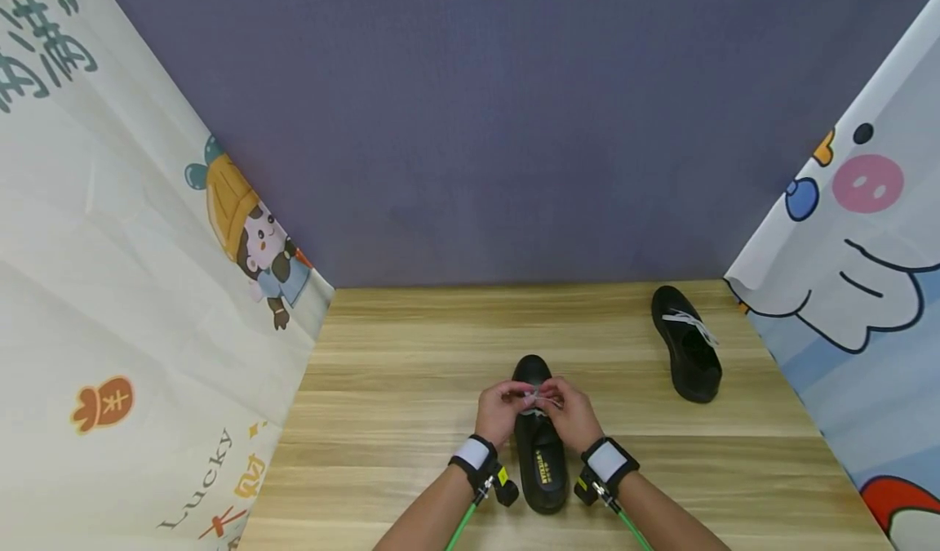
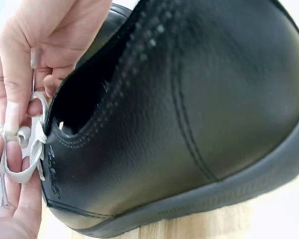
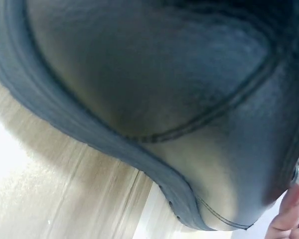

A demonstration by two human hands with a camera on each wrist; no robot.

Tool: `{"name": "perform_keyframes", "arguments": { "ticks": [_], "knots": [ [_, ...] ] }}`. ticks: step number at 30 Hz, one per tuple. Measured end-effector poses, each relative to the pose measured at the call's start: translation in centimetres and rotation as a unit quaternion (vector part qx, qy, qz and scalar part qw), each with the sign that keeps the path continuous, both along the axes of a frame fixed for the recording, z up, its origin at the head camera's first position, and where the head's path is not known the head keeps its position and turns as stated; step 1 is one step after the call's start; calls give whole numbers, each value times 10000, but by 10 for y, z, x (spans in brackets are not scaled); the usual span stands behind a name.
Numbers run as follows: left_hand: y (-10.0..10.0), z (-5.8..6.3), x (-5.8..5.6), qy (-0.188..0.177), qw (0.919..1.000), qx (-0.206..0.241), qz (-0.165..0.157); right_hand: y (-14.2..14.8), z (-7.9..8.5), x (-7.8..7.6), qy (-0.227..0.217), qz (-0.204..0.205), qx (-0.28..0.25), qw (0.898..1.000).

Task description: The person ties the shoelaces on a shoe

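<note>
A black lace-up shoe (image 1: 532,367) lies on the wooden tabletop, toe pointing away from me. My left hand (image 1: 501,408) pinches its white shoelace (image 2: 26,174) over the tongue, coming from the shoe's left side. From the other side my right hand (image 1: 575,412) pinches the lace too, its fingertips close to the left ones. A loop of lace hangs between the fingers in the left wrist view. How the strands cross is partly hidden by the fingers. In the right wrist view the shoe's dark side (image 3: 154,74) covers most of the frame, with fingers (image 3: 294,214) at its edge.
A second black shoe (image 1: 696,371), its white laces lying loose across it, stands at the right on the wooden tabletop (image 1: 396,355). Printed white cloths (image 1: 132,273) flank the table, and a dark blue-grey panel (image 1: 477,126) rises behind it. Green cords (image 1: 461,526) run from both wrist cameras.
</note>
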State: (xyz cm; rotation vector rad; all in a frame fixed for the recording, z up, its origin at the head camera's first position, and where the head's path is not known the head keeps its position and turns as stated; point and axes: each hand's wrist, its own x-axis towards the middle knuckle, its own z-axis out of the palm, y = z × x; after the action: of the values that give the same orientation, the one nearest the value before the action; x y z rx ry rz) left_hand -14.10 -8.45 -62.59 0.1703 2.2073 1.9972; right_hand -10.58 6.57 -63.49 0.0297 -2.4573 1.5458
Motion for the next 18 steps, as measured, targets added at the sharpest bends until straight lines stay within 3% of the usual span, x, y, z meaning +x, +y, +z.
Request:
{"name": "perform_keyframes", "arguments": {
  "ticks": [9,15,18],
  "knots": [
    [-5,-3,-2,421,9965,-644,-338,3,0,-1,-198,213,-37,9996],
    [-5,-5,-3,574,9946,-769,-389,6,0,0,-276,254,92,9993],
    [-4,-4,-3,479,9954,-741,-371,7,0,0,-246,295,195,9991]
  ]
}}
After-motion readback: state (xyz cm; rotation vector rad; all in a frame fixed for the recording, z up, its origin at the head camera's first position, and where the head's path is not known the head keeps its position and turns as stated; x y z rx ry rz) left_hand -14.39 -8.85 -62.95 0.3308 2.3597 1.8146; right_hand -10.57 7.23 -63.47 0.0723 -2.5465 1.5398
